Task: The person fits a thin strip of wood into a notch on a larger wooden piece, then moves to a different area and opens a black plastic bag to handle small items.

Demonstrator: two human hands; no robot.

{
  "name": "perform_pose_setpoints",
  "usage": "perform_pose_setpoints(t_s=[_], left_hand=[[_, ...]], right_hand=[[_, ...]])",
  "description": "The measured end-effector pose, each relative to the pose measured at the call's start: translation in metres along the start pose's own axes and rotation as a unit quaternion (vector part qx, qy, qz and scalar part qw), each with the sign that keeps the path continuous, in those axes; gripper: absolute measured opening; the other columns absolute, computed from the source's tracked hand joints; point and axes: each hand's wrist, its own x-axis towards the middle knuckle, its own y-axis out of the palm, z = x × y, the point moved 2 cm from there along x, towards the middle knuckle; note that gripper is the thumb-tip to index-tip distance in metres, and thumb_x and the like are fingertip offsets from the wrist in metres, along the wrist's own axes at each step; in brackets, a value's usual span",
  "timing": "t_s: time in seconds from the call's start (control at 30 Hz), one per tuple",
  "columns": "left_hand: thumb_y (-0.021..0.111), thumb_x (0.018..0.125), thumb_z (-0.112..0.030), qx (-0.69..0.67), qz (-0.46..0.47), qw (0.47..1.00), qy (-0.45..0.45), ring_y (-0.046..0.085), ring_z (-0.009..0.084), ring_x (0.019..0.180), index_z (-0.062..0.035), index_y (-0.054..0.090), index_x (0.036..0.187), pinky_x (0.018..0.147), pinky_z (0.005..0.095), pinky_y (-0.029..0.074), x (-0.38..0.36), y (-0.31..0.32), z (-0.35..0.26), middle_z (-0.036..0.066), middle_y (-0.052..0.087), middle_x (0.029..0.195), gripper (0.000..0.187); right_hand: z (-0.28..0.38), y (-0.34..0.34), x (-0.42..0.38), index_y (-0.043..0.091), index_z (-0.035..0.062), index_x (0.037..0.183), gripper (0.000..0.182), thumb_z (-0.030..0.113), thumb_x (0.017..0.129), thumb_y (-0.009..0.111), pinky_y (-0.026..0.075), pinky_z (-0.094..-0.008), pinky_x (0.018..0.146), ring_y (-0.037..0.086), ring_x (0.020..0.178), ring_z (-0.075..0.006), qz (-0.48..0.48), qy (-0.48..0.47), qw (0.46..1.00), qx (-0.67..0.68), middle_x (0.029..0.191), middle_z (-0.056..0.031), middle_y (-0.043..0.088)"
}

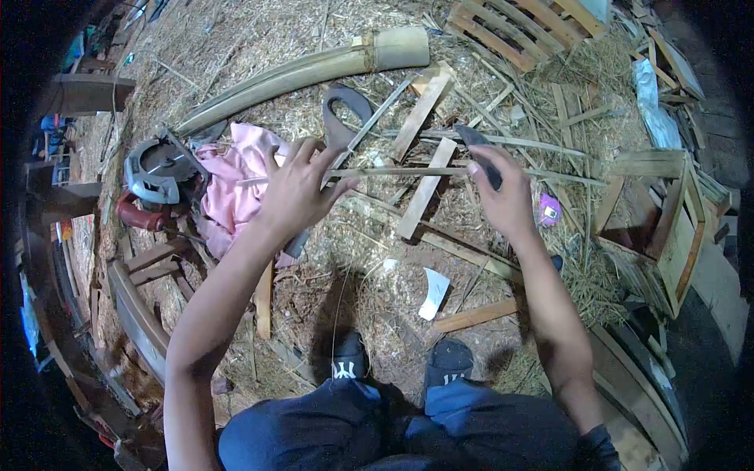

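My left hand (pixel 298 192) pinches a thin bamboo strip (pixel 408 171) that runs level to the right, across to my right hand (pixel 503 196). My right hand is closed around a dark knife (pixel 479 153), its blade pointing up and away, resting against the strip. Both hands hover above the straw-covered ground in front of my knees. A pink cloth (pixel 236 184) lies just left of my left hand.
A circular saw (pixel 157 169) sits at the left beside the cloth. A long split bamboo culm (pixel 314 67) lies at the back. Wood slats (pixel 428 188), a pallet (pixel 526 23) and a wooden crate (pixel 675 228) surround the spot. My sandalled feet (pixel 393 361) rest below.
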Motion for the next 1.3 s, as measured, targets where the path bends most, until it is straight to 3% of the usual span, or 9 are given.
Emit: perform_pose_setpoints(t_s=[0.07, 0.1, 0.2, 0.37, 0.5, 0.73, 0.93, 1.1, 1.3], left_hand=[[0.065, 0.094, -0.056, -0.02, 0.021, 1.0, -0.01, 0.047, 0.0322, 0.137, -0.0196, 0.055, 0.142, 0.111, 0.0738, 0.024, 0.002, 0.005, 0.001, 0.013, 0.054, 0.139, 0.061], [0.065, 0.094, -0.056, -0.023, 0.027, 0.999, -0.012, 0.047, 0.0322, 0.137, -0.0196, 0.055, 0.142, 0.111, 0.0738, 0.024, 0.004, 0.005, 0.001, 0.013, 0.054, 0.139, 0.061], [0.068, 0.092, -0.056, 0.016, 0.012, 0.999, -0.03, 0.03, 0.0365, 0.15, -0.0205, 0.051, 0.147, 0.114, 0.0742, 0.018, 0.004, -0.003, -0.004, 0.014, 0.042, 0.155, 0.068], [0.073, 0.089, -0.054, -0.033, -0.073, 0.991, -0.104, 0.025, 0.038, 0.153, -0.0211, 0.051, 0.148, 0.116, 0.0725, 0.013, -0.017, -0.046, -0.021, 0.014, 0.036, 0.161, 0.071], [0.075, 0.086, -0.052, -0.046, -0.12, 0.98, -0.15, 0.022, 0.0383, 0.154, -0.0235, 0.049, 0.15, 0.117, 0.071, 0.012, -0.066, -0.114, -0.035, 0.014, 0.033, 0.162, 0.075], [0.073, 0.087, -0.054, -0.026, -0.111, 0.965, -0.238, 0.017, 0.0385, 0.156, -0.0232, 0.047, 0.152, 0.117, 0.0724, 0.01, -0.166, -0.308, -0.055, 0.013, 0.029, 0.165, 0.077], [0.076, 0.086, -0.046, -0.052, -0.147, 0.92, -0.359, 0.019, 0.0389, 0.155, -0.0247, 0.047, 0.152, 0.118, 0.072, 0.011, -0.262, -0.463, -0.081, 0.011, 0.032, 0.164, 0.075], [0.079, 0.084, -0.042, -0.039, -0.171, 0.874, -0.452, 0.019, 0.0385, 0.155, -0.0247, 0.048, 0.151, 0.118, 0.0701, 0.012, -0.345, -0.528, -0.089, 0.012, 0.032, 0.163, 0.076], [0.078, 0.086, -0.039, -0.034, -0.206, 0.816, -0.538, 0.019, 0.0393, 0.155, -0.0205, 0.051, 0.149, 0.118, 0.0692, 0.013, -0.453, -0.552, -0.089, 0.013, 0.033, 0.162, 0.071]], right_hand=[[-0.005, 0.005, 0.008, 0.062, 0.0005, 0.132, 0.044, 0.018, 0.093, 0.072, 0.041, -0.0429, 0.114, 0.054, 0.134, -0.0374, 0.028, -0.033, 0.999, -0.021, 0.139, -0.0201, 0.06], [-0.004, 0.005, 0.012, 0.062, 0.0005, 0.132, 0.044, 0.018, 0.093, 0.072, 0.041, -0.0429, 0.114, 0.054, 0.134, -0.0374, 0.033, -0.028, 0.999, -0.021, 0.139, -0.0201, 0.06], [0.007, 0.003, 0.017, 0.047, 0.0037, 0.149, 0.066, 0.018, 0.09, 0.075, 0.031, -0.0494, 0.12, 0.039, 0.145, -0.0409, 0.032, -0.063, 0.994, -0.087, 0.154, -0.0193, 0.047], [0.069, -0.014, 0.022, 0.044, 0.0022, 0.15, 0.07, 0.019, 0.09, 0.075, 0.028, -0.048, 0.122, 0.036, 0.148, -0.04, 0.022, -0.078, 0.992, -0.098, 0.156, -0.0201, 0.043], [0.152, -0.049, 0.017, 0.041, 0.0024, 0.152, 0.073, 0.015, 0.089, 0.075, 0.025, -0.0482, 0.124, 0.034, 0.149, -0.0386, 0.039, -0.074, 0.992, -0.095, 0.158, -0.0213, 0.04], [0.344, -0.138, 0.032, 0.036, 0.0034, 0.156, 0.079, 0.014, 0.088, 0.075, 0.024, -0.0477, 0.124, 0.031, 0.151, -0.0386, 0.113, -0.103, 0.986, -0.069, 0.16, -0.0201, 0.038], [0.514, -0.173, 0.036, 0.035, 0.0039, 0.157, 0.082, 0.018, 0.087, 0.075, 0.022, -0.0482, 0.125, 0.029, 0.153, -0.0366, 0.181, -0.191, 0.964, -0.039, 0.162, -0.0191, 0.035], [0.617, -0.174, 0.023, 0.037, 0.0023, 0.155, 0.081, 0.02, 0.086, 0.075, 0.022, -0.0484, 0.125, 0.03, 0.152, -0.0371, 0.254, -0.256, 0.931, -0.047, 0.162, -0.0189, 0.036], [0.693, -0.131, -0.012, 0.039, 0.0017, 0.154, 0.079, 0.021, 0.087, 0.074, 0.026, -0.0479, 0.123, 0.032, 0.15, -0.0389, 0.301, -0.334, 0.893, -0.038, 0.161, -0.0192, 0.037]])
